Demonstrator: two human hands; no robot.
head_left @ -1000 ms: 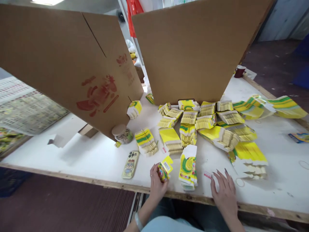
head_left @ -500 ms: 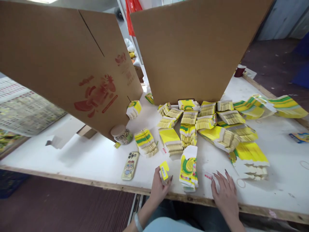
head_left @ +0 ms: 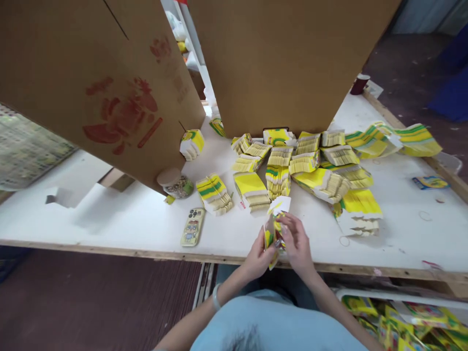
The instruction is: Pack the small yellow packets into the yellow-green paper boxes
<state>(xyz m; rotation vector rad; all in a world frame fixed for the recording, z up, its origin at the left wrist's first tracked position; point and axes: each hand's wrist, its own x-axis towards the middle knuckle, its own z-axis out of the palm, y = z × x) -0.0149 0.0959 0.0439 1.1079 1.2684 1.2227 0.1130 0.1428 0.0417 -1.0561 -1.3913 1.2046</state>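
Near the front edge of the white table, my left hand [head_left: 258, 256] is closed around the left side of a yellow carton [head_left: 269, 231]. My right hand [head_left: 297, 243] is closed too, its fingers at the carton's right side and on something small and dark that I cannot make out. White flaps of cartons show just above my fingers. Beyond my hands lie bundles of flat yellow-and-green cartons [head_left: 252, 187], several of them in rows. A bundle with green stripes [head_left: 215, 192] sits to the left.
A phone in a cartoon case [head_left: 192, 227] and a lidded jar [head_left: 175, 184] lie to the left. Two large cardboard sheets [head_left: 292, 63] stand behind the bundles. A crate [head_left: 402, 298] of yellow packets is below the table at right, and a dark cup [head_left: 360, 84] stands at the far right.
My hands have come together at the carton; my right hand moved left and its fingers closed. The view has tilted down, bringing the crate into sight.
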